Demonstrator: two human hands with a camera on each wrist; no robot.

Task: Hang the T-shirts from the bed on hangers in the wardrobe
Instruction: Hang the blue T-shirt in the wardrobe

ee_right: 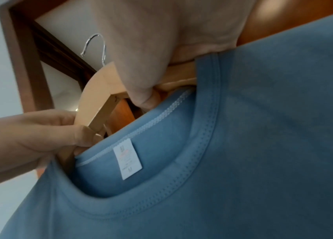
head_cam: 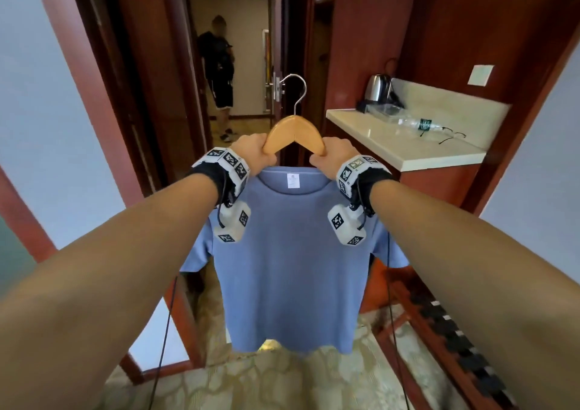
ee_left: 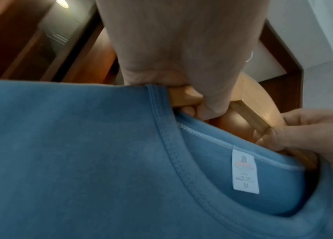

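A blue T-shirt (head_cam: 290,262) hangs on a wooden hanger (head_cam: 294,129) with a metal hook (head_cam: 297,88), held up in front of me. My left hand (head_cam: 255,154) grips the hanger's left arm at the collar, and my right hand (head_cam: 332,155) grips its right arm. In the left wrist view the left hand (ee_left: 181,90) wraps the wood (ee_left: 183,95) beside the collar (ee_left: 173,153), with a white size label (ee_left: 245,171) inside. The right wrist view shows the right hand (ee_right: 151,77) on the hanger (ee_right: 96,103), the hook (ee_right: 94,45) above, and the T-shirt (ee_right: 263,145) below.
A person in dark clothes (head_cam: 218,70) stands in the doorway ahead. At the right a counter (head_cam: 405,143) holds a kettle (head_cam: 378,88), a plastic bottle (head_cam: 420,124) and glasses (head_cam: 452,135). Red-brown wooden frames (head_cam: 103,96) stand on both sides; patterned carpet (head_cam: 276,381) lies below.
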